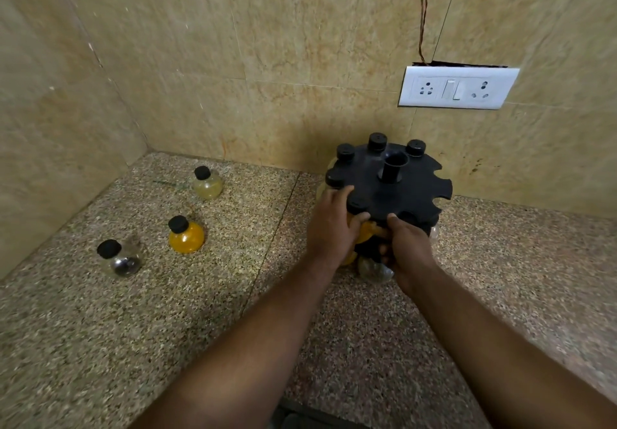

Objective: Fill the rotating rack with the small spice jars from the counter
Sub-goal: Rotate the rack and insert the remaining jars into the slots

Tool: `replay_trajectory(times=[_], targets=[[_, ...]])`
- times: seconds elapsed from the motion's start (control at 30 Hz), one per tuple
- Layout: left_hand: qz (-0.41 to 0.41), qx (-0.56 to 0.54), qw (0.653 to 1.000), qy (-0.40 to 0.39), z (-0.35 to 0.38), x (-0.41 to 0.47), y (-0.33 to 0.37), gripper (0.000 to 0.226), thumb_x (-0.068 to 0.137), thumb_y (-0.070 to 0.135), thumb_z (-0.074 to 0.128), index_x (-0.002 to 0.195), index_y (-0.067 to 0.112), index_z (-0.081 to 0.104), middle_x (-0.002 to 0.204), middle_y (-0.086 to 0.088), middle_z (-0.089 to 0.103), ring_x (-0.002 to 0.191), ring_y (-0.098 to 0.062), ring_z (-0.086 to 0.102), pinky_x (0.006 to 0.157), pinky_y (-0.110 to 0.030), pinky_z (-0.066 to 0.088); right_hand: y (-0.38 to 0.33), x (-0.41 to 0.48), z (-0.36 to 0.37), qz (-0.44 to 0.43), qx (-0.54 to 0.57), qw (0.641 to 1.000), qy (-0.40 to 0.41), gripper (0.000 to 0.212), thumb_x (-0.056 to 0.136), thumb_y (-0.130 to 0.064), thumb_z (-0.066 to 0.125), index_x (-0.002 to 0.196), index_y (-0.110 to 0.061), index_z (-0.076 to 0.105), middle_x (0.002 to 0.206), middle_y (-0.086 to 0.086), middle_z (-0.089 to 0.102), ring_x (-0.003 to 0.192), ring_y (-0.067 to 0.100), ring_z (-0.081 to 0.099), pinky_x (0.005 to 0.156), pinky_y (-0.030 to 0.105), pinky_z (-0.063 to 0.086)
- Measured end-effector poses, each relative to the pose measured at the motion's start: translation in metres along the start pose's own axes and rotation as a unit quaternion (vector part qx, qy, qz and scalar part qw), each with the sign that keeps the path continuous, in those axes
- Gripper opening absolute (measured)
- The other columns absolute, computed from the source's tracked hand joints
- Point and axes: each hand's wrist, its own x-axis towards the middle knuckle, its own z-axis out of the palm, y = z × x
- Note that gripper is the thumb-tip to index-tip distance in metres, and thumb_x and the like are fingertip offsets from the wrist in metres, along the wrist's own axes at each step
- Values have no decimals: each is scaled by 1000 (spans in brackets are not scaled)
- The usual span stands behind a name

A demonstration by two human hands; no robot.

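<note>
Both hands work at the front of the rack (417,191). The left hand (334,225) curls its fingers round a held jar (367,231) of orange powder at a slot in the top disc. The right hand (407,245) clasps the rack's front, thumb on the rim; what its fingers close on underneath cannot be told.

Three jars wait on the counter (167,312), all well to the left of the rack. That puts them on the left hand's side, so it looks the likelier one to fetch them. The dark jar (122,258) is farthest left, the orange jar (185,235) is nearer the rack, and the pale jar (207,183) is behind that. Each is squat and round-bellied with a black cap. They appear to stand cap-up, though the wide lens makes them lean.

Capped jars fill the rack's left and rear slots; notches on its right side gape empty. Behind the rack, a socket plate (457,87) is on the wall.
</note>
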Motion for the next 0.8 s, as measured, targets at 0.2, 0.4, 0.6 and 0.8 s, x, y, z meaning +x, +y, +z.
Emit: replay_trajectory(times=[0.2, 0.4, 0.6, 0.8], targets=[[-135, -87, 985, 59, -21, -1, -32, 43, 98, 29, 58, 140, 21, 51, 131, -5, 55, 116, -22, 57, 87, -34, 50, 20, -28, 34, -19, -94, 992, -78, 30, 102, -36, 54, 97, -16, 76, 82, 3, 70, 64, 15, 54, 57, 30, 41], [-247, -91, 964, 44, -35, -25, -94, 47, 94, 30, 62, 139, 18, 53, 131, -7, 57, 116, -23, 57, 92, -35, 49, 53, -24, 82, -58, -214, 965, -142, 30, 103, -28, 53, 95, -6, 73, 88, 14, 73, 56, 12, 56, 53, 27, 44], [-341, -109, 928, 104, -62, -52, -169, 44, 90, 27, 61, 133, 19, 60, 119, -7, 66, 109, -27, 63, 92, -35, 52, 86, -5, 148, -85, -361, 908, -193, 43, 86, -59, 52, 105, -26, 71, 97, -2, 74, 87, 21, 69, 79, 40, 57], [-400, -106, 885, 214, -93, -65, -227, 58, 89, 35, 60, 140, 10, 51, 120, -20, 64, 110, -40, 61, 94, -46, 51, 108, 4, 222, -142, -463, 847, -219, 36, 93, -41, 60, 126, -26, 62, 119, 2, 69, 108, 22, 65, 91, 32, 50]])
